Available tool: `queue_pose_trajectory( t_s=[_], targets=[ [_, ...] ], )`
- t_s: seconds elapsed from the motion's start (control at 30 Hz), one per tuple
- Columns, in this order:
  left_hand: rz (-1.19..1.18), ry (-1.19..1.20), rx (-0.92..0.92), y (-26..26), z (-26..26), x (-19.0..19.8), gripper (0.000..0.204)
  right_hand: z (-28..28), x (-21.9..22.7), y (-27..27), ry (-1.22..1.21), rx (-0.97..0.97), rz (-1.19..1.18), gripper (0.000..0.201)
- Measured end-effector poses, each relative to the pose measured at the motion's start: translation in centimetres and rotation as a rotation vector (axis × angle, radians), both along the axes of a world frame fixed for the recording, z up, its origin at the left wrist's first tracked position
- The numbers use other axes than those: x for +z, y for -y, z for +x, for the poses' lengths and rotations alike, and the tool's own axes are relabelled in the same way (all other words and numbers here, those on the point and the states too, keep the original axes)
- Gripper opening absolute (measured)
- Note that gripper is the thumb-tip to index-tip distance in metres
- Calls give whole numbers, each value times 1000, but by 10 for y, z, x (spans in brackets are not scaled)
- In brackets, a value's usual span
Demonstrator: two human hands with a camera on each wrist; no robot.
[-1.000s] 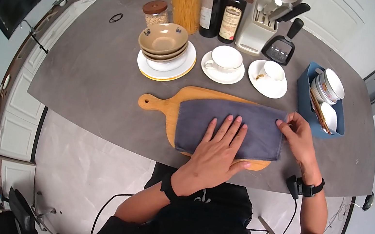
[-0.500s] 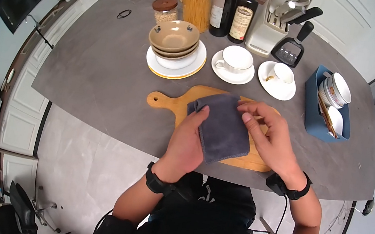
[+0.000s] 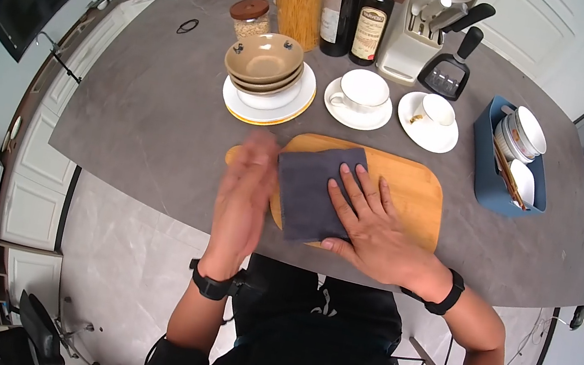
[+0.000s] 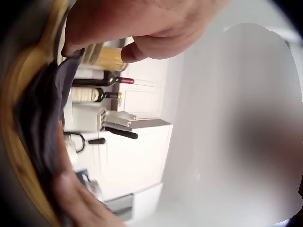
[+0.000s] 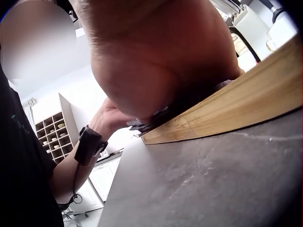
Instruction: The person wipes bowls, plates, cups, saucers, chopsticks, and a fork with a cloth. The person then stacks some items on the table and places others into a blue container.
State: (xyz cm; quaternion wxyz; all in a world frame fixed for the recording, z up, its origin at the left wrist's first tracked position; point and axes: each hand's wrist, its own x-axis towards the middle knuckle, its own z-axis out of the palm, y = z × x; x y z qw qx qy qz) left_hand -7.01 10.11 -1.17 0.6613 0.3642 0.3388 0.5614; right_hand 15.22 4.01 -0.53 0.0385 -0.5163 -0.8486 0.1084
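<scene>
A dark grey cloth [image 3: 310,185], folded smaller, lies on the left part of a wooden cutting board [image 3: 412,194]. My right hand [image 3: 379,234] presses flat on the cloth's right part with its fingers spread and straight. Beside the cloth's left edge my left hand [image 3: 243,194] is blurred, its fingers stretched forward over the board's handle side. In the left wrist view, a fingertip of that hand is right at the raised edge of the cloth [image 4: 45,109], with the thumb held apart. The right wrist view shows the right palm close over the board's edge [image 5: 227,106].
Behind the board stand stacked brown bowls [image 3: 264,60] on plates and two white cups [image 3: 364,91] on saucers. Farther back are a jar [image 3: 249,17], spaghetti [image 3: 296,0], dark bottles [image 3: 370,23] and a knife block [image 3: 409,48]. A blue bin [image 3: 495,180] of dishes stands right.
The cloth, first spread across the board, has been folded over leftward and now covers its left part. My right hand moved left onto it and flattened; my left hand came off it to the left.
</scene>
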Motion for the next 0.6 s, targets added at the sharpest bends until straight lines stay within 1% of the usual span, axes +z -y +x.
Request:
queue_pose_trajectory(
  t_s=[0.03,0.1,0.13,0.17,0.2,0.23,0.27,0.3,0.33,0.4,0.43,0.5,0.53,0.6],
  targets=[
    [1,-1,-4,0,1,2,47,2,0,0,-1,-4,1,86],
    [580,-924,158,2,1,11,56,4,1,-5,-43,11,38,80],
    [718,-1396,64,7,6,18,64,3,4,-9,-44,20,43,80],
    [713,-1402,74,10,9,10,64,2,7,-14,-238,-177,74,76],
    [740,-1500,-74,13,11,-6,65,1,9,-18,-435,-380,100,72],
    [772,-1592,-231,15,13,-12,67,2,10,-22,-441,-381,103,72],
    [699,-1577,-260,16,16,-13,70,5,13,-28,-364,-405,83,65],
    [723,-1577,-269,15,17,-13,70,9,16,-31,-288,-437,65,58],
    [735,-1577,-255,15,16,-15,70,12,14,-35,-292,-457,74,58],
    [731,-1570,-252,14,16,-16,71,11,10,-43,-352,-447,-103,47],
    [743,-1573,-241,15,17,-13,71,11,13,-42,-356,-445,-88,47],
    [650,-1314,-110,17,19,-6,76,12,18,-36,-643,-304,-170,33],
    [654,-1319,-93,18,18,2,76,12,19,-31,-644,-290,-161,33],
    [705,-998,6,25,16,21,76,14,22,-12,-1191,-203,-508,23]
  ],
)
